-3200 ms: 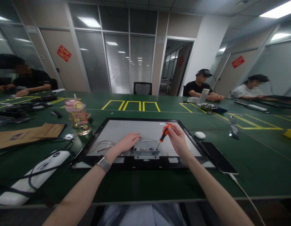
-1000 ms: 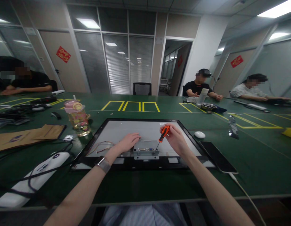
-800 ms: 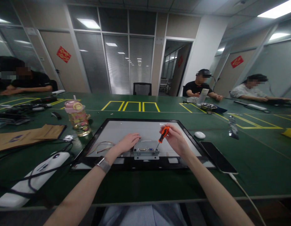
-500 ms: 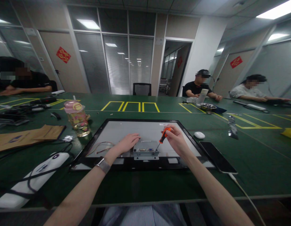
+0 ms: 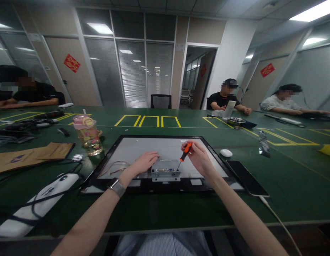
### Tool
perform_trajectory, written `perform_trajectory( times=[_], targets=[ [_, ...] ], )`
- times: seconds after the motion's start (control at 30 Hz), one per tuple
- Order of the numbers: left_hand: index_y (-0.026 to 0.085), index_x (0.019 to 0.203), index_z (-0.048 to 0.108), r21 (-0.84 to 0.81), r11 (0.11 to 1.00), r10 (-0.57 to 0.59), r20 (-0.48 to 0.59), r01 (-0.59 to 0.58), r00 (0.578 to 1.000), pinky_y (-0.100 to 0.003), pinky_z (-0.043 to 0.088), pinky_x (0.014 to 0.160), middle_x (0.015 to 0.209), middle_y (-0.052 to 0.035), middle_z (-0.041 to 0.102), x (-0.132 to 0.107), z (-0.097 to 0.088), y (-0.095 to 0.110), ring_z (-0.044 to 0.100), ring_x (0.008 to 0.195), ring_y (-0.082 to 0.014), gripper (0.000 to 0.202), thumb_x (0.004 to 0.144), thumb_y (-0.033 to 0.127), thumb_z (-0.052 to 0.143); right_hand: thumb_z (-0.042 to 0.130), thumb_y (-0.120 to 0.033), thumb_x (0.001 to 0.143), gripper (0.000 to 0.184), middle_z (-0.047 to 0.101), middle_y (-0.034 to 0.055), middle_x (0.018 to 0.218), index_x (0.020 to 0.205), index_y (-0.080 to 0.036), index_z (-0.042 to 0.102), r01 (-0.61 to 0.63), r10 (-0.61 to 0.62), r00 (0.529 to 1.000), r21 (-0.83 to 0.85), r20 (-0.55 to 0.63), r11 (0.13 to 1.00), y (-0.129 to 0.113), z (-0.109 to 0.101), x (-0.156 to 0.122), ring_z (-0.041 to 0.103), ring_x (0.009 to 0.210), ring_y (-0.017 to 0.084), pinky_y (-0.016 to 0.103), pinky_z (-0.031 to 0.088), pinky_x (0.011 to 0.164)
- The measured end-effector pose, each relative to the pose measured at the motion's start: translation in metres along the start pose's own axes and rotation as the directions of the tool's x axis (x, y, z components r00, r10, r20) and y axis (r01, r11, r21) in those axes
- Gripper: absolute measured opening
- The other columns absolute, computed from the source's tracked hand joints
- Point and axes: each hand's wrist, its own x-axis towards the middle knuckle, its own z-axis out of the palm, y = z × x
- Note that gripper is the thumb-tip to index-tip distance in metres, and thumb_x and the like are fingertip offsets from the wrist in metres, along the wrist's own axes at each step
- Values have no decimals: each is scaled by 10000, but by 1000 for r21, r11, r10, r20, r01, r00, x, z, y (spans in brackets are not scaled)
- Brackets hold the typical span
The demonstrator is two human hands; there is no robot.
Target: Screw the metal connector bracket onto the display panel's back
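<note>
A black-framed monitor panel [image 5: 116,144] lies back side up on the green table in front of me. A small grey metal box [image 5: 165,170] with connector ports sits near the panel's front edge. My left hand [image 5: 145,161] rests flat on the panel beside the box's left end, fingers stretched out. My right hand [image 5: 198,157] is closed around an orange-and-black screwdriver [image 5: 184,154], whose tip touches the box's right end. Thin coloured wires [image 5: 114,167] lie on the panel to the left.
A phone [image 5: 246,173] with a cable lies right of the panel, a white mouse [image 5: 226,153] behind it. A pink-lidded cup [image 5: 87,134], brown paper bags [image 5: 26,154] and a white pouch [image 5: 36,204] are at the left. Three other people sit at the table's far side.
The screwdriver handle has shifted slightly in my right hand, tilting a little as the fingers turn it. My left hand has stayed in place.
</note>
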Motion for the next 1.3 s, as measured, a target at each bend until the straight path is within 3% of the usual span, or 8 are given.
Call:
perform_trajectory(
  times=[0.17, 0.3, 0.53, 0.77, 1.03, 1.3],
  targets=[
    [206, 1197, 527, 4, 1000, 8, -1, -8, 1000, -364, 227, 1053, 1333, -52, 466, 1, 1, -1, 386, 1240, -187, 407, 943, 372, 256, 675, -309, 723, 119, 648, -5, 836, 832, -262, 679, 10, -11, 999, -20, -31, 1000, 0, -1, -1, 589, 806, 149, 393, 407, 933],
    [213, 1203, 522, 1, 1000, 16, -4, -16, 1000, -355, 238, 1049, 1337, -45, 461, 2, 3, -5, 386, 1239, -183, 419, 942, 392, 248, 652, -340, 742, 218, 672, 19, 854, 942, -255, 668, -35, 34, 999, -28, -20, 999, -3, 1, -2, 613, 854, 188, 421, 401, 930],
    [210, 1198, 528, -2, 1000, 10, -2, -10, 1000, -359, 239, 1048, 1328, -48, 470, 1, 2, -4, 388, 1235, -187, 430, 942, 402, 241, 652, -323, 742, 248, 677, 36, 931, 978, -250, 655, -21, 21, 1000, -34, -2, 999, -3, 3, -2, 615, 901, 205, 435, 387, 938],
    [208, 1190, 534, 15, 1000, 20, -5, -20, 1000, -344, 243, 1046, 1325, -47, 474, 1, 1, -2, 393, 1234, -177, 413, 944, 376, 248, 701, -247, 686, 167, 630, -30, 748, 849, -272, 675, 19, -27, 996, -92, -80, 996, 4, -1, 0, 593, 760, 144, 390, 415, 913],
    [202, 1198, 528, 4, 1000, 15, 3, -15, 1000, -362, 238, 1050, 1333, -55, 465, 2, 2, -5, 387, 1237, -186, 422, 943, 389, 249, 625, -304, 729, 276, 668, 52, 984, 993, -235, 667, -5, 0, 999, -104, -54, 995, -1, 4, -1, 593, 943, 224, 426, 378, 946],
    [214, 1205, 524, -5, 1000, 16, 0, -16, 1000, -355, 246, 1048, 1335, -45, 463, 1, 2, -5, 390, 1236, -184, 427, 941, 398, 242, 660, -288, 712, 219, 627, 1, 797, 930, -262, 655, 60, -91, 990, -265, -106, 962, 3, 1, -2, 581, 786, 169, 352, 435, 832]
  ],
)
